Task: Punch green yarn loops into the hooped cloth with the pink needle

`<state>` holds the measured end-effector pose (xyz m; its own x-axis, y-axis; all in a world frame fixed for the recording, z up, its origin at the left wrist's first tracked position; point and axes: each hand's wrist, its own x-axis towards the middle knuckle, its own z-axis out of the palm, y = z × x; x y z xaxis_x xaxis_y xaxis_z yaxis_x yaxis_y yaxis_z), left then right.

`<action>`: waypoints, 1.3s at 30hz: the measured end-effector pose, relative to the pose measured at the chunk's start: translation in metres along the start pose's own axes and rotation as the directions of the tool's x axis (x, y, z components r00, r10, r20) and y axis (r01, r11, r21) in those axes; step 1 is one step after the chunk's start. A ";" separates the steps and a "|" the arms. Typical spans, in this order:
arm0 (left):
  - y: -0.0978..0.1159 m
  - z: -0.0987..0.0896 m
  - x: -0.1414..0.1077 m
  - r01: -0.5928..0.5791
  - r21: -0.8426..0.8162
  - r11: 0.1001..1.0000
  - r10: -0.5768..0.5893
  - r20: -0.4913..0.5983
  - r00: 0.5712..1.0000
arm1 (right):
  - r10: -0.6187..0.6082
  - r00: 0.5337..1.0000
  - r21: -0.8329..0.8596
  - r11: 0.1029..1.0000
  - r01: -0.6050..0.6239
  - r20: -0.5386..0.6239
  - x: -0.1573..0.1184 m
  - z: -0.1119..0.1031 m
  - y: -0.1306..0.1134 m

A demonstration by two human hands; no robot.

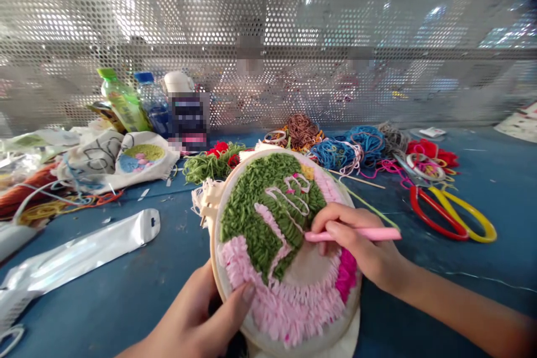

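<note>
My left hand (205, 310) grips the lower left of a round wooden embroidery hoop (214, 246), its thumb lying over the pink loops. The hoop is tilted up towards me. Its fabric carries dark green loop pile (243, 201), light pink loop pile (293, 313) and a magenta patch (346, 277). Pale pink lines run across the green. A bare patch of fabric (308, 265) shows at the lower centre. My right hand (364, 251) holds a pink punch needle (380, 233) like a pen. Its tip touches or nearly touches the fabric beside the green; the needle itself is hard to make out.
Scissors with red and yellow handles (457, 215) lie at the right. Yarn bundles, including a blue one (364, 142), line the back. To the left are a clear plastic sleeve (96, 251), another stitched fabric piece (142, 159) and bottles (126, 103). A perforated metal screen (293, 28) stands behind.
</note>
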<state>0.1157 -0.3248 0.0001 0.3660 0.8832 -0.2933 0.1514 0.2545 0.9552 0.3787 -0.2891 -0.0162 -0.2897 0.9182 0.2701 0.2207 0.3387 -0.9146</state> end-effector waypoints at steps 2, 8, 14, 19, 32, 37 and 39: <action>0.001 0.000 0.001 0.008 0.019 1.000 -0.008 -0.034 0.999 | 0.032 0.999 0.131 0.991 -0.026 -0.042 -0.002 -0.003 0.005; 0.002 -0.003 0.005 0.045 0.042 0.998 -0.043 -0.037 0.998 | 0.099 0.986 0.372 0.927 -0.043 -0.135 -0.001 -0.004 0.013; 0.003 -0.003 0.007 0.063 0.018 0.998 -0.063 -0.025 0.998 | 0.142 0.977 0.413 0.908 -0.065 -0.159 0.002 -0.005 0.012; 0.003 -0.004 0.008 0.064 0.029 0.998 -0.063 -0.017 0.998 | 0.177 0.967 0.369 0.924 -0.098 -0.184 0.002 -0.005 0.013; 0.002 -0.006 0.005 0.052 0.056 0.997 -0.050 -0.029 0.998 | 0.204 0.960 0.363 0.924 -0.123 -0.194 0.009 -0.004 0.011; 0.002 -0.010 0.001 -0.071 0.129 0.989 0.071 0.004 0.997 | 0.180 0.977 0.307 0.942 -0.138 -0.111 0.006 -0.003 0.003; 0.002 -0.010 0.001 -0.114 0.132 0.985 0.113 0.016 0.993 | 0.164 0.981 0.305 0.944 -0.125 -0.105 0.006 -0.003 0.003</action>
<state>0.1072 -0.3193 0.0025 0.3955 0.8998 -0.1840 0.2283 0.0977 0.9687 0.3807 -0.2822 -0.0163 -0.1496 0.9779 0.1463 -0.0390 0.1420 -0.9891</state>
